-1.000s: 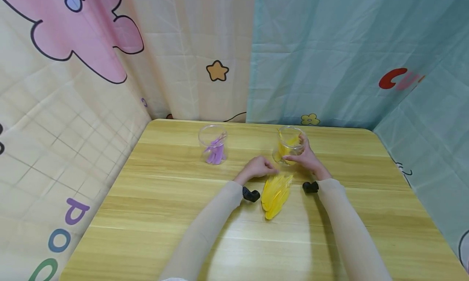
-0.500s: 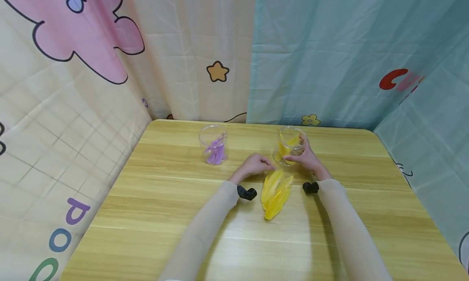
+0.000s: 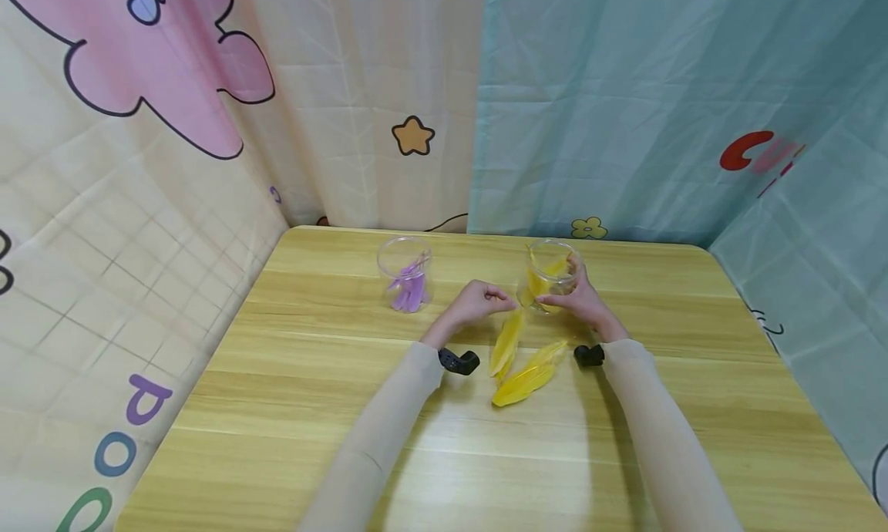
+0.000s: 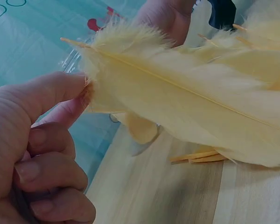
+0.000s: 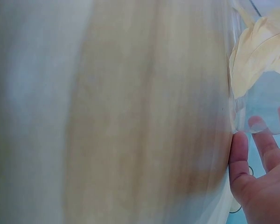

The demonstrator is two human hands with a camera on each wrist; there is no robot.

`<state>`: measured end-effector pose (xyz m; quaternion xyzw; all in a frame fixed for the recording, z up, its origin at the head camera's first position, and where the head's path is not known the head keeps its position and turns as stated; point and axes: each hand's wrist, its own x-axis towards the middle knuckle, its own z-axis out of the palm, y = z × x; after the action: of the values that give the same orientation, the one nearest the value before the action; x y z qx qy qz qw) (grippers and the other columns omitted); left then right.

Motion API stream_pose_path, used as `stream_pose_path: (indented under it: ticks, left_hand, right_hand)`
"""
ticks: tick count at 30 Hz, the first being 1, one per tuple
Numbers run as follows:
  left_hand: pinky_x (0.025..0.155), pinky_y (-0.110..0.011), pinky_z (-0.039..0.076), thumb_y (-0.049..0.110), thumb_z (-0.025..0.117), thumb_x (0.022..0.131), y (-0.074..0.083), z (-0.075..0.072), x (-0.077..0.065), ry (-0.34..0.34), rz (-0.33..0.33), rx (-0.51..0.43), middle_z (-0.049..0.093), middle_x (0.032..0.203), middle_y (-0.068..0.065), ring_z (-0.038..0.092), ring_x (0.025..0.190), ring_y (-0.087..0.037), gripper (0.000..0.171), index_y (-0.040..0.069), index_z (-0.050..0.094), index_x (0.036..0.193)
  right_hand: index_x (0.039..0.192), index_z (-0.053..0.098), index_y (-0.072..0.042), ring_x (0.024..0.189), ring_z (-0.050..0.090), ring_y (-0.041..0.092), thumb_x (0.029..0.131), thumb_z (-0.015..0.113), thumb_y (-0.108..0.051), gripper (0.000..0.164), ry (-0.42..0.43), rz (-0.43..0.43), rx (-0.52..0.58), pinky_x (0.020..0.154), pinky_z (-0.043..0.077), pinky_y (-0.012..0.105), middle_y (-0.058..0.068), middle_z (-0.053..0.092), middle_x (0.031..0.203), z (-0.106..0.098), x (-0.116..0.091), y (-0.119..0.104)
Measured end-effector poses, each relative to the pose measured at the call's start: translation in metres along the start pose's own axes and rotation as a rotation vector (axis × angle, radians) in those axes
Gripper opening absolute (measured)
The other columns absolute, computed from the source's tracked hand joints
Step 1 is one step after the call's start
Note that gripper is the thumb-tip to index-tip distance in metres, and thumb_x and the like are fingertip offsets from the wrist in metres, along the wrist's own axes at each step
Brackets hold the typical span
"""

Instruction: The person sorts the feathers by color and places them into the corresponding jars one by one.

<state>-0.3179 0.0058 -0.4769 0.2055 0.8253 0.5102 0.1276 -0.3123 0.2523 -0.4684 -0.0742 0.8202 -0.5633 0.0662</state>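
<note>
The left hand (image 3: pixel 479 299) pinches the shaft end of a yellow feather (image 3: pixel 507 345) between thumb and forefinger, its other fingers curled in; whether a second feather lies under the first I cannot tell. That feather is just on the near side of the hand, beside the loose yellow feathers (image 3: pixel 530 376) on the tabletop (image 3: pixel 277 409). The right hand (image 3: pixel 581 297) holds the side of a clear cup (image 3: pixel 559 287), thumb and fingers spread around its wall, with more yellow feathers (image 3: pixel 538 281) inside.

The pinch looks small for so long a feather, so the shaft could twist or slip and let the broad end swing. That end lies so close to the loose pile that a sideways pull could drag another feather along. The cup looks light; if the right hand's hold slackened, a knock might tip it. The soft vane could also bend or snag against a rim.

The held feather's long axis runs nearly straight away from the person: shaft tip far and slightly to the right, broad end near. The loose ones lie more aslant, broad ends near left, shafts far right.
</note>
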Motion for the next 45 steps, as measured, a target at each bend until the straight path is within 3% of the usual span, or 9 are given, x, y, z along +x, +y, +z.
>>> stream_pose_path:
  ticks: [4, 7, 10, 14, 21, 28, 34, 39, 45]
  left_hand:
    - [0.054, -0.022, 0.033, 0.031, 0.072, 0.085, 0.002, -0.003, 0.0, -0.001, -0.006, -0.068, 0.067, 0.086, -0.015, 0.042, 0.063, -0.009, 0.025, 0.008, 0.074, 0.094]
    - [0.053, -0.023, 0.032, 0.029, 0.071, 0.086, 0.004, -0.005, 0.0, 0.008, 0.003, -0.124, 0.063, 0.076, -0.011, 0.04, 0.06, -0.009, 0.024, 0.007, 0.074, 0.096]
    - [0.05, -0.024, 0.029, 0.028, 0.07, 0.087, 0.009, -0.008, 0.001, 0.021, 0.03, -0.174, 0.048, 0.058, -0.001, 0.033, 0.051, -0.01, 0.025, 0.006, 0.073, 0.099]
    - [0.046, -0.025, 0.027, 0.029, 0.07, 0.087, 0.018, -0.01, 0.003, 0.052, 0.061, -0.24, 0.034, 0.05, 0.003, 0.027, 0.045, -0.011, 0.028, 0.004, 0.072, 0.101]
    - [0.045, -0.024, 0.024, 0.033, 0.069, 0.088, 0.038, -0.012, 0.011, 0.192, 0.113, -0.368, 0.032, 0.051, 0.005, 0.025, 0.045, -0.01, 0.032, 0.005, 0.071, 0.103]
    - [0.042, -0.024, 0.021, 0.024, 0.069, 0.089, 0.06, -0.016, 0.023, 0.362, 0.217, -0.622, 0.036, 0.051, 0.005, 0.024, 0.042, -0.009, 0.025, 0.004, 0.071, 0.102]
    - [0.04, -0.022, 0.019, 0.022, 0.069, 0.088, 0.069, -0.013, 0.035, 0.484, 0.257, -0.8, 0.038, 0.049, 0.006, 0.023, 0.039, -0.007, 0.02, 0.005, 0.071, 0.098]
    - [0.04, -0.021, 0.02, 0.022, 0.071, 0.087, 0.066, -0.006, 0.045, 0.576, 0.266, -0.827, 0.04, 0.051, 0.007, 0.024, 0.04, -0.007, 0.02, 0.005, 0.072, 0.098]
    - [0.042, -0.02, 0.023, 0.022, 0.072, 0.086, 0.054, 0.007, 0.055, 0.643, 0.223, -0.762, 0.045, 0.054, 0.007, 0.028, 0.045, -0.006, 0.025, 0.0, 0.071, 0.098]
  right_hand:
    - [0.148, -0.005, -0.006, 0.135, 0.015, 0.044, 0.078, 0.079, -0.014, 0.109, 0.004, -0.014, 0.003, 0.109, 0.015, 0.055, 0.027, 0.002, 0.15, 0.0, 0.0, 0.0]
    - [0.148, -0.005, -0.005, 0.134, 0.017, 0.043, 0.078, 0.079, -0.013, 0.109, 0.002, -0.02, 0.021, 0.109, 0.017, 0.053, 0.027, 0.002, 0.15, 0.0, 0.0, 0.0]
    - [0.148, -0.006, -0.005, 0.135, 0.016, 0.042, 0.079, 0.078, -0.013, 0.109, -0.003, -0.014, 0.032, 0.109, 0.016, 0.052, 0.026, 0.001, 0.15, 0.0, -0.001, 0.0]
    - [0.148, -0.007, -0.005, 0.136, 0.015, 0.041, 0.079, 0.078, -0.013, 0.109, -0.006, -0.003, 0.029, 0.11, 0.015, 0.052, 0.025, 0.0, 0.151, 0.001, 0.0, 0.0]
    - [0.147, -0.006, -0.005, 0.134, 0.018, 0.04, 0.079, 0.078, -0.011, 0.108, -0.004, -0.004, 0.056, 0.11, 0.015, 0.051, 0.026, 0.004, 0.15, 0.001, 0.0, 0.001]
    - [0.147, -0.005, -0.01, 0.133, 0.021, 0.038, 0.076, 0.081, -0.013, 0.111, 0.024, -0.022, 0.06, 0.11, 0.014, 0.05, 0.023, 0.008, 0.15, -0.001, 0.016, 0.03]
    - [0.146, 0.0, -0.008, 0.128, 0.03, 0.036, 0.075, 0.082, -0.013, 0.109, 0.034, -0.057, 0.075, 0.109, 0.018, 0.049, 0.023, 0.019, 0.145, 0.0, 0.017, 0.033]
    - [0.146, 0.001, -0.011, 0.128, 0.029, 0.035, 0.075, 0.082, -0.014, 0.107, 0.048, -0.045, 0.063, 0.11, 0.017, 0.049, 0.022, 0.017, 0.146, 0.0, 0.016, 0.031]
    - [0.147, -0.001, -0.011, 0.131, 0.024, 0.037, 0.076, 0.082, -0.019, 0.109, 0.045, -0.023, 0.035, 0.11, 0.012, 0.052, 0.022, 0.013, 0.148, 0.0, 0.015, 0.031]
